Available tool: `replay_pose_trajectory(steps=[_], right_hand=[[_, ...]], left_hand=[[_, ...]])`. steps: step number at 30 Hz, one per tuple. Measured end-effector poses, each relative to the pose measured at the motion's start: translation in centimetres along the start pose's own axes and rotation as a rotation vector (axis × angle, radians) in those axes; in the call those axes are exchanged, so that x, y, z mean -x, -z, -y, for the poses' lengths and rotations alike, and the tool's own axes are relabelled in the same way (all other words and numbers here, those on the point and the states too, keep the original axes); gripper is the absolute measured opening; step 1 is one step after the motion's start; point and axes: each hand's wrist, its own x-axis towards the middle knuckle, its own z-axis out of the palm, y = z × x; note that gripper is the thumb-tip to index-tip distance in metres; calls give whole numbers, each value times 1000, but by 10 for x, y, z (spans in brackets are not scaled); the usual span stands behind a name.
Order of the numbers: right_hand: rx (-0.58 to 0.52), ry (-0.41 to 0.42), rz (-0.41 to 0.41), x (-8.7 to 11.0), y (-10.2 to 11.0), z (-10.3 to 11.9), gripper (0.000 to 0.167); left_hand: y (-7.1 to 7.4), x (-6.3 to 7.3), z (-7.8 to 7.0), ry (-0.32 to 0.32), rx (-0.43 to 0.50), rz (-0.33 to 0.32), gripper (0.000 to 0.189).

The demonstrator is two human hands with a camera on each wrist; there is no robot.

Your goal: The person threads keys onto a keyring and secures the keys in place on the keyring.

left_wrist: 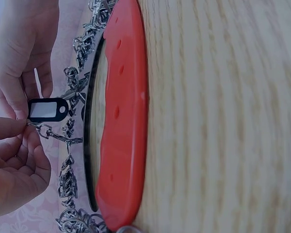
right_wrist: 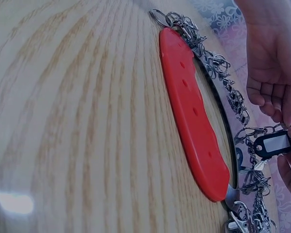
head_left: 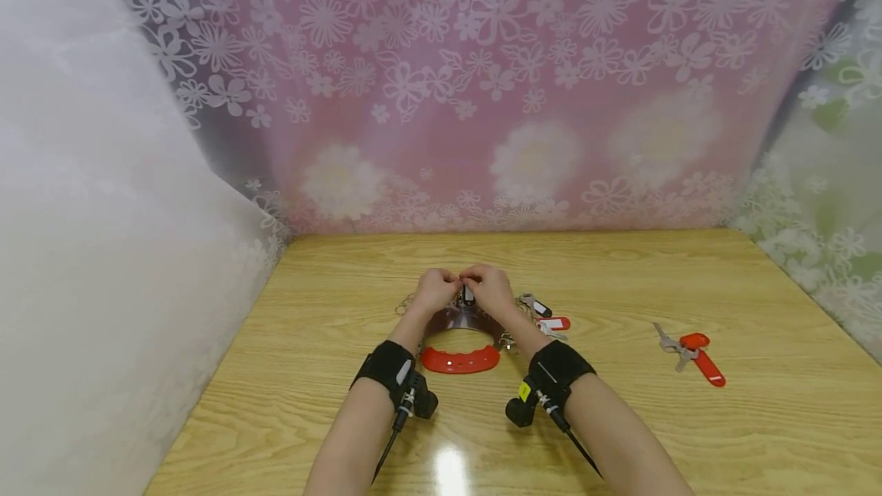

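Observation:
A large key ring holder lies on the table, with a red handle (head_left: 460,360) and a curved metal plate (head_left: 462,318). Metal clips and rings (left_wrist: 68,184) hang along the plate's outer edge. At its far middle, my left hand (head_left: 437,289) pinches the ring end of a swivel clip (left_wrist: 47,131) between thumb and finger. Close beside it, my right hand (head_left: 489,289) grips a black key tag (right_wrist: 274,143) with a white label. The two hands' fingertips nearly meet. Part of the tag's ring is hidden behind the fingers.
On the right of the table (head_left: 276,404) lie keys (head_left: 670,343) with red tags (head_left: 710,368). Beside the right forearm, a black tag (head_left: 542,309) and a red tag (head_left: 553,323) with keys lie by the holder. A flowered curtain (head_left: 441,136) hangs behind.

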Motion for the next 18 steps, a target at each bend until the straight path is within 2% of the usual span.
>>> replay_pose_trajectory(steps=[10, 18], right_hand=[[-4, -22, 13, 0, 0, -3, 15], [17, 16, 5, -2, 1, -1, 14]], left_hand=[[-2, -1, -2, 32, 7, -17, 19], [-2, -3, -3, 48, 33, -54, 19]])
